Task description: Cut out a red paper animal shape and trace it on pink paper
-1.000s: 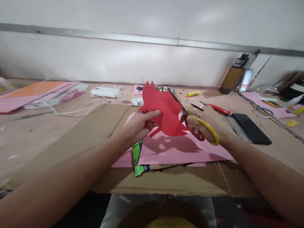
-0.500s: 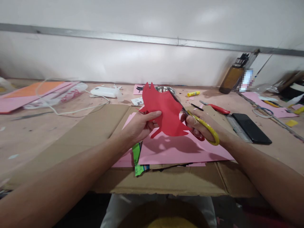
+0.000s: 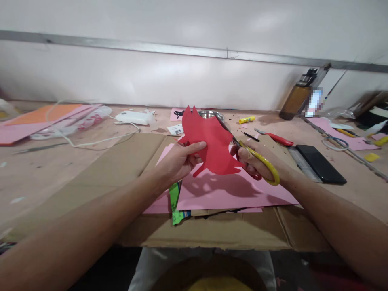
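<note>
Between my two hands is a piece of red paper [image 3: 212, 149] cut to an irregular outline with pointed tips. My left hand [image 3: 184, 159] pinches its left side, thumb on top. In my right hand [image 3: 251, 157] are scissors [image 3: 266, 163] with a yellow handle loop; a red loop shows partly below the fingers. The scissor blades lie at the paper's upper right edge, and part of them is hidden by the paper. Beneath the red piece, pink paper sheets [image 3: 212, 198] rest on a brown cardboard sheet [image 3: 230, 232].
A green wrapper [image 3: 176, 208] pokes out beside the pink sheets. Behind stand a metal bowl [image 3: 216, 115] and a yellow glue stick [image 3: 246, 120]. To the right are a red-handled tool [image 3: 281, 140], a black phone [image 3: 321, 163] and a brown bottle [image 3: 292, 101]. A white device [image 3: 133, 117] with a cable lies left.
Almost nothing differs. The red paper appears a touch lower, while both hands and the scissors keep their places.
</note>
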Motion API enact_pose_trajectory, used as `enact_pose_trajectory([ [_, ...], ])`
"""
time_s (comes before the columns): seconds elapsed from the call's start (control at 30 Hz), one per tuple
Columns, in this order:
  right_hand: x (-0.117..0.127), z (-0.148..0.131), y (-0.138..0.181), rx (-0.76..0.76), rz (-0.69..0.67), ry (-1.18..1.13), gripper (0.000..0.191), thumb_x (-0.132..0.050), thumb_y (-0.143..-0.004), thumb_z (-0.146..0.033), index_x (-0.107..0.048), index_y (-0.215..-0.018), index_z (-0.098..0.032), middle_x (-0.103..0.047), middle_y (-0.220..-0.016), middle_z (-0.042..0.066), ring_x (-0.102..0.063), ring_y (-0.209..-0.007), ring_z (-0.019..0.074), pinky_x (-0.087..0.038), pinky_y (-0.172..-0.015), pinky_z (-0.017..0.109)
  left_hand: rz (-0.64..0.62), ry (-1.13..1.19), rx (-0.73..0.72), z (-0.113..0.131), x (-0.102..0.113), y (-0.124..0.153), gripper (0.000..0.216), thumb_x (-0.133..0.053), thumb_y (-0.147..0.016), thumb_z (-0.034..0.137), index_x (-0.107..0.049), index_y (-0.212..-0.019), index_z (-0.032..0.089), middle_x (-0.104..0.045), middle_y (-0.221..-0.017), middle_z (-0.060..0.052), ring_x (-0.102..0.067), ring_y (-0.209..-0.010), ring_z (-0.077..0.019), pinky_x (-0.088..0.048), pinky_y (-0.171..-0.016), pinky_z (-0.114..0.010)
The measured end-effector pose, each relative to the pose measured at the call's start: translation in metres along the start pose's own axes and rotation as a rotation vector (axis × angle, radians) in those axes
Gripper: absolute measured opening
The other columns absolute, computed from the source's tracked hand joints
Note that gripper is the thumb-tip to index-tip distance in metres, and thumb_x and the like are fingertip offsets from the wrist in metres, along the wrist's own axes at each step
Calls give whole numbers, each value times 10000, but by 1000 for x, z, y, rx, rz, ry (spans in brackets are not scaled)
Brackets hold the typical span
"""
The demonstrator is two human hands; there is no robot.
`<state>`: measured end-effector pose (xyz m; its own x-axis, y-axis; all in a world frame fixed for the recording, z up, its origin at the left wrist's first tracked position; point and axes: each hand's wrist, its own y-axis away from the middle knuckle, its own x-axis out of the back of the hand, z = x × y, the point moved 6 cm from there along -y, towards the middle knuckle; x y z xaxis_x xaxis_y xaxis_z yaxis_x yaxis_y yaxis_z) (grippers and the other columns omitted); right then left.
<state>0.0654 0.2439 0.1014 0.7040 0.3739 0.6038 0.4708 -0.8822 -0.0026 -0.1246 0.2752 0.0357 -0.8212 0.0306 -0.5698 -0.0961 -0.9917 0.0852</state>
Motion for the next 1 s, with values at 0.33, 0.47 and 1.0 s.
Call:
enact_pose_trajectory([
  [0.33,1,2,-1,47,-1,104,376,-412,-954,-594,-521,-984,-236,-481,-547,-42,-454,-430,129,-315,-476,290,-28,37,1,0,-3,1,269,-910,-535,75,-707,-701,137,-720,-705,-6,-633,-619,-89,-477,-512,-136],
  [0.47,2,3,-2,93,21,176,330,-404,-974,-520,-544,-973,-222,-514,-574,-31,-478,-483,132,-328,-519,291,-37,25,-23,1,-5,1,266,-905,-554,88,-722,-737,147,-737,-736,-11,-657,-651,-108,-511,-538,-153],
  [1.0,6,18,-10,123,133,-16,447,-385,-960,-633,-487,-792,-232,-503,-633,0,-484,-575,152,-399,-565,307,19,19,10,-1,0,-1,275,-910,-523,75,-676,-655,136,-665,-614,20,-559,-499,-48,-409,-410,-96],
])
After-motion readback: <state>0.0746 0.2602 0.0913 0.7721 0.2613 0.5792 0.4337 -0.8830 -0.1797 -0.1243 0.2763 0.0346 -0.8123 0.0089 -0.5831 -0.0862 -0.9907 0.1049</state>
